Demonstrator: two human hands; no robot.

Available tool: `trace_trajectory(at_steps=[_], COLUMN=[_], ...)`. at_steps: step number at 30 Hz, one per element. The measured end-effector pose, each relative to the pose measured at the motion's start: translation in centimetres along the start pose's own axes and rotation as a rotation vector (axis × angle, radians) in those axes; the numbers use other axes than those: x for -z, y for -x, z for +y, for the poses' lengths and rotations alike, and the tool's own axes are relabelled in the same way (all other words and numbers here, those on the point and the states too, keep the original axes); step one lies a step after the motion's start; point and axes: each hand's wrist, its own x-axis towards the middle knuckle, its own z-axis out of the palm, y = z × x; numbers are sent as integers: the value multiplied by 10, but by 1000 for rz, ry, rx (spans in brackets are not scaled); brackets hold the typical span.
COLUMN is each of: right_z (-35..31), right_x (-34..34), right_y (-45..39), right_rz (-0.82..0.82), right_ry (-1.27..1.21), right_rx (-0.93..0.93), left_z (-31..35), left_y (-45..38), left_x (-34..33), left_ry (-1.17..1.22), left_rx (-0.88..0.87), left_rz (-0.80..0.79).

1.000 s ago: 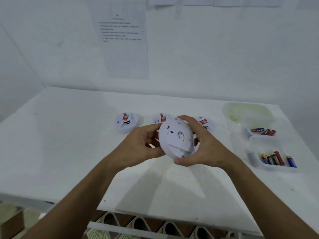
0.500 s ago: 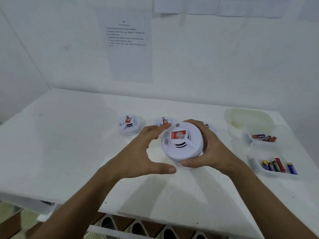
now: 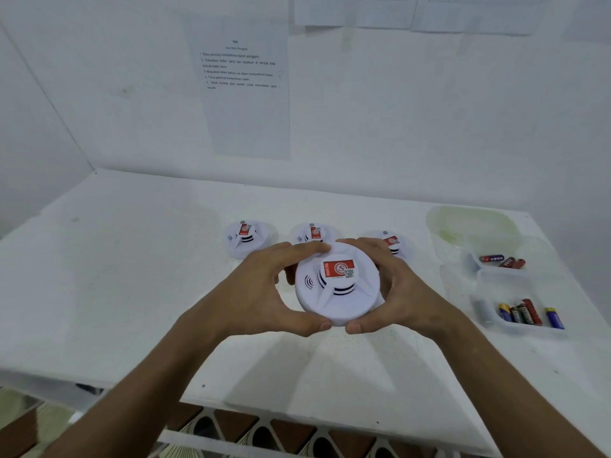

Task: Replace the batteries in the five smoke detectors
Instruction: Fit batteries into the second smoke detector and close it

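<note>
The white surface (image 3: 115,292) in front of me runs back to the wall and carries everything here. Toward its far middle three white smoke detectors sit in a row, face up with red labels: the left detector (image 3: 245,239), the middle detector (image 3: 310,233) and the right detector (image 3: 390,242), the last two partly hidden. On the right side lies a clear far tray (image 3: 496,269) holding a few red batteries (image 3: 502,261), and nearer me a clear near tray (image 3: 515,325) with a cluster of mixed batteries (image 3: 522,314). One blue battery (image 3: 554,318) lies at that tray's right edge. Behind the trays rests a pale greenish lid (image 3: 469,223).
</note>
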Motion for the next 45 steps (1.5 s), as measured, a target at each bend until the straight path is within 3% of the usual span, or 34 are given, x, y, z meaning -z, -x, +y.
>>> trace_trajectory(at_steps=[45], right_z=[9], right_x=[3], right_y=[-13], right_rz=[-1], right_ry=[50], right_rx=[19], left_z=[-5], left_y=[-8], left_x=[-1], left_ry=[-30], left_rx=[-10], left_rz=[22])
